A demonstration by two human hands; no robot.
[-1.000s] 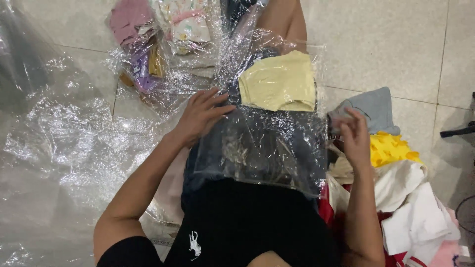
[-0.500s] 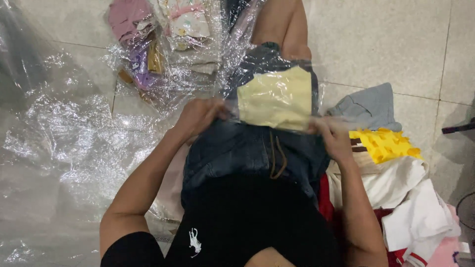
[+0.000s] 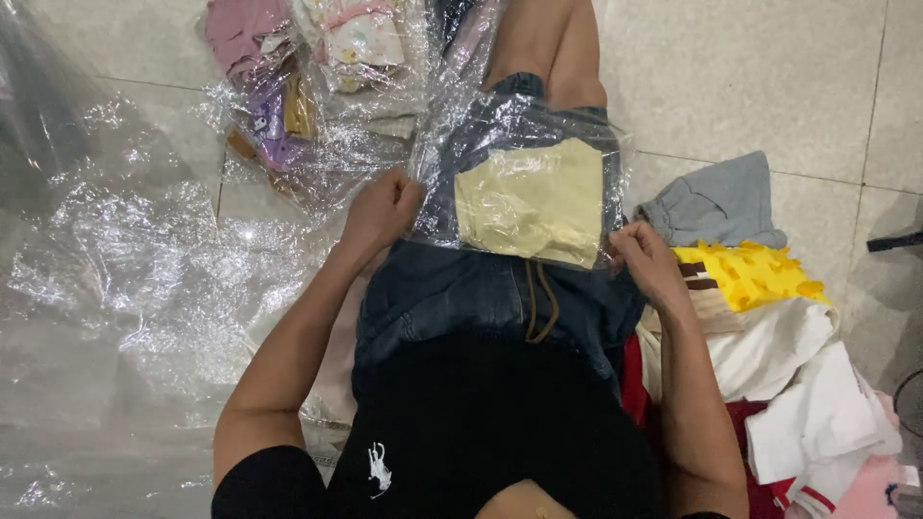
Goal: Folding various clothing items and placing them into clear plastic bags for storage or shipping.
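Observation:
A folded pale yellow garment (image 3: pixel 527 200) lies on my lap inside a clear plastic bag (image 3: pixel 524 135). My left hand (image 3: pixel 382 210) is closed on the bag's near left corner. My right hand (image 3: pixel 646 258) pinches the bag's near right corner. The bag's open end faces me, and the garment sits fully inside it. I sit on a tiled floor in denim shorts (image 3: pixel 481 293) with a brown drawstring, one bare leg (image 3: pixel 553 43) stretched forward.
Bagged clothes, pink, purple and patterned (image 3: pixel 317 67), lie ahead on the left. Loose clear plastic sheets (image 3: pixel 115 259) cover the floor at left. A pile of unbagged clothes, grey (image 3: pixel 716 202), yellow (image 3: pixel 755 274), white and red, sits at my right.
The plastic bag has been pulled toward me over the yellow garment. Both hands moved from the middle of my lap to the bag's near corners.

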